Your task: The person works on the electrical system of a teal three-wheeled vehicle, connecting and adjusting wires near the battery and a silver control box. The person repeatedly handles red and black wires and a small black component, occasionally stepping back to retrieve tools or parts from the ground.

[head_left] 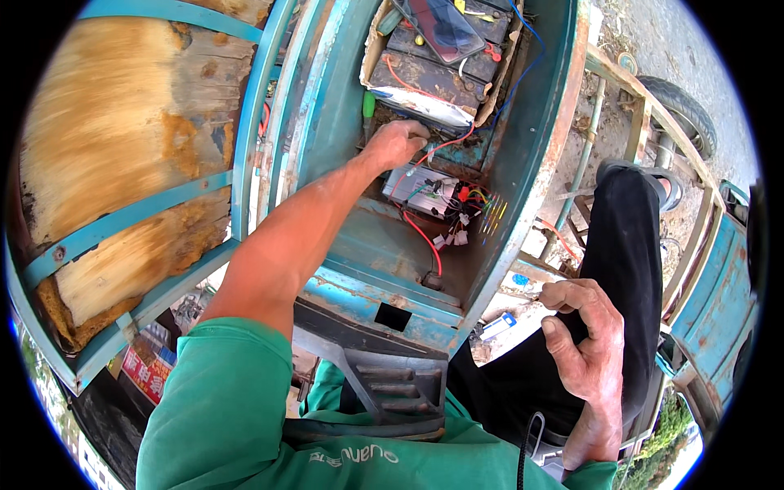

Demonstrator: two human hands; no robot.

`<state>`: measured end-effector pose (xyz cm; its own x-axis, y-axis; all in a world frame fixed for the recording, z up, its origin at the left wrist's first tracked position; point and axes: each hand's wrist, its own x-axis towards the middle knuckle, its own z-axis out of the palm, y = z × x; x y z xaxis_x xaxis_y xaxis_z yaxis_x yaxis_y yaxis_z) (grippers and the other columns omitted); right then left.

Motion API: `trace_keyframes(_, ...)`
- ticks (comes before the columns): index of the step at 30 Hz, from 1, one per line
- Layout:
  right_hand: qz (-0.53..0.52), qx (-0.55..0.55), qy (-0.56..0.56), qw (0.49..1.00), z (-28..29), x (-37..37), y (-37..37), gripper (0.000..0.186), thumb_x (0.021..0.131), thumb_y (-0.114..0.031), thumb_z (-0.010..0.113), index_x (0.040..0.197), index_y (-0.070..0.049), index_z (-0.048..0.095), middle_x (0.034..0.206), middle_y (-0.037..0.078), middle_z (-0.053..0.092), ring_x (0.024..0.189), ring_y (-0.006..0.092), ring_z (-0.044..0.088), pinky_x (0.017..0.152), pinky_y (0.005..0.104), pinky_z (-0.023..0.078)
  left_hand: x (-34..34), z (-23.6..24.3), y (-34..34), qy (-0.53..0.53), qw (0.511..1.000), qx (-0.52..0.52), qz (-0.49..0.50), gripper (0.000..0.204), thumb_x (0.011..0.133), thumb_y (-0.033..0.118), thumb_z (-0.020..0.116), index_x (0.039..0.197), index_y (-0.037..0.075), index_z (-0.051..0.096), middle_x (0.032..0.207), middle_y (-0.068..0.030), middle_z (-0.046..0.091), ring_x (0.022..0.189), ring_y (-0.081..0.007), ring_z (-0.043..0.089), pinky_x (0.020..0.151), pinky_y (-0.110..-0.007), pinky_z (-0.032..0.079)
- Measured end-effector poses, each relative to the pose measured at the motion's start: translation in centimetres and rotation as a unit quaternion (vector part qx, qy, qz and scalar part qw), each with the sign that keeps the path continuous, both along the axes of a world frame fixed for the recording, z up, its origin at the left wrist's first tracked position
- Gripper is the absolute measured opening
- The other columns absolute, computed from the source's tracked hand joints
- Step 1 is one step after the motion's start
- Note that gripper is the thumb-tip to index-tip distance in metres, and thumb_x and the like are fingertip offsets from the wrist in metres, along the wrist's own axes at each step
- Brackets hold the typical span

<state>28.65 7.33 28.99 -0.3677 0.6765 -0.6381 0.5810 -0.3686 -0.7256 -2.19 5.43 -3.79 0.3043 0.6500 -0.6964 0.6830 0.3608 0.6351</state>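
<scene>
The person leans over the open blue metal compartment (523,122) of a small vehicle. The left hand (396,143) reaches deep inside, fist closed, knuckles up, at the point where a red wire (425,241) and a tangle of coloured connectors (457,200) meet the lower edge of the battery pack (433,77). Exactly what the fist grips is hidden under the knuckles; a green-handled tool (369,104) stands just beside the hand, touching or nearly touching it, and may be what the hand steadies. A grey controller box (416,184) sits directly below the hand. A phone (437,28) lies on top of the battery pack.

The right hand (584,343) hangs outside the compartment, near the person's dark trouser leg (625,245). Its fingers are curled loosely inward; whether they pinch a small part is not visible.

Step in hand, as judged: work on the wiring junction between battery pack and controller box, either seating or freeing a connection.

The next move calls for:
1. A steady grip in a cramped recess, with the wrist kept clear of the compartment wall.
2. Care not to snag neighbouring connectors, which lie close together.
3. Keeping any metal tool tip off exposed battery terminals.
</scene>
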Motion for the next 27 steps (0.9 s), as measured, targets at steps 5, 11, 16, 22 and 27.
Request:
trace_keyframes(5, 0.006, -0.006, 0.004, 1.000, -0.3, 0.2, -0.2, 0.028, 0.080, -0.002, 0.069, 0.107, 0.001, 0.064, 0.097, 0.017, 0.067, 0.087, 0.0304, 0.066, 0.080, 0.0378, 0.053, 1.6, -4.0, 0.5, -0.070, 0.984, -0.148, -0.073, 0.043, 0.089, 0.012, 0.061, 0.133, 0.011, 0.061, 0.116, -0.0173, 0.069, 0.107, -0.0312, 0.065, 0.090, -0.039, 0.050)
trace_keyframes(11, 0.013, -0.009, -0.002, 1.000, -0.4, -0.1, -0.5, 0.028, 0.080, -0.003, 0.070, 0.107, 0.001, 0.065, 0.098, 0.018, 0.067, 0.090, 0.0329, 0.066, 0.082, 0.0391, 0.053, 1.9, -5.9, 0.5, 0.001, 0.972, -0.090, -0.217, 0.037, 0.084, 0.010, 0.063, 0.121, 0.010, 0.068, 0.107, -0.0159, 0.072, 0.098, -0.0298, 0.068, 0.085, -0.038, 0.053)
trace_keyframes(16, 0.014, -0.011, -0.005, 1.000, -0.5, -0.2, -0.7, 0.027, 0.080, -0.004, 0.070, 0.107, 0.001, 0.065, 0.098, 0.017, 0.067, 0.090, 0.0328, 0.066, 0.081, 0.0393, 0.053, 0.6, -4.2, 1.4, 0.034, 0.978, -0.093, -0.182, 0.026, 0.077, 0.011, 0.064, 0.100, 0.010, 0.077, 0.107, -0.0164, 0.072, 0.104, -0.0322, 0.068, 0.091, -0.039, 0.053)
trace_keyframes(22, 0.029, -0.004, -0.004, 1.000, -0.2, -0.1, -1.1, 0.029, 0.079, -0.002, 0.069, 0.108, 0.001, 0.064, 0.095, 0.016, 0.067, 0.087, 0.0326, 0.066, 0.079, 0.0394, 0.053, -0.1, -1.4, 0.4, 0.143, 0.982, -0.092, -0.080, 0.026, 0.078, 0.010, 0.062, 0.099, 0.008, 0.076, 0.105, -0.0170, 0.072, 0.103, -0.0334, 0.068, 0.091, -0.041, 0.053)
trace_keyframes(27, 0.024, 0.011, -0.006, 1.000, 0.0, -0.2, -1.0, 0.029, 0.079, -0.002, 0.069, 0.107, 0.001, 0.063, 0.094, 0.017, 0.066, 0.086, 0.0332, 0.065, 0.079, 0.0396, 0.053, -0.2, 0.5, -0.4, 0.211, 0.958, -0.098, -0.168, 0.024, 0.080, 0.014, 0.061, 0.097, 0.006, 0.076, 0.106, -0.0185, 0.072, 0.102, -0.0349, 0.069, 0.091, -0.044, 0.053)
